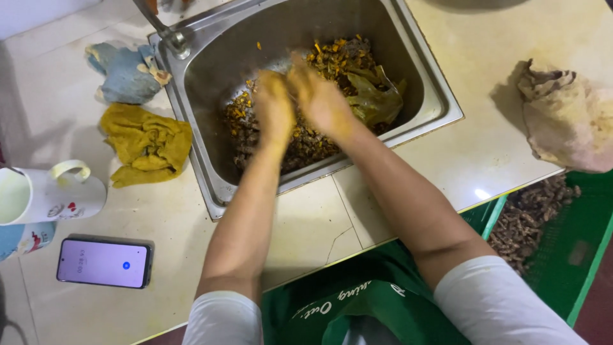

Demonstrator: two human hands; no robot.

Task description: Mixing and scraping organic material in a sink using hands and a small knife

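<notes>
Both my hands reach into a steel sink (211,121) set in a pale tiled counter. My left hand (274,105) and my right hand (322,99) are stained yellow and pressed close together over a heap of small brown and orange root pieces (306,144). Whether they grip any pieces I cannot make out, since the hands are blurred. A crumpled, stained clear plastic bag (377,99) lies in the sink just right of my right hand.
A yellow cloth (148,144) and a blue cloth (128,73) lie left of the sink, by the tap (167,35). A white mug (48,191) and a phone (104,262) sit at the near left. A crumpled sack (565,118) lies right; a green crate (594,243) of brown roots stands below.
</notes>
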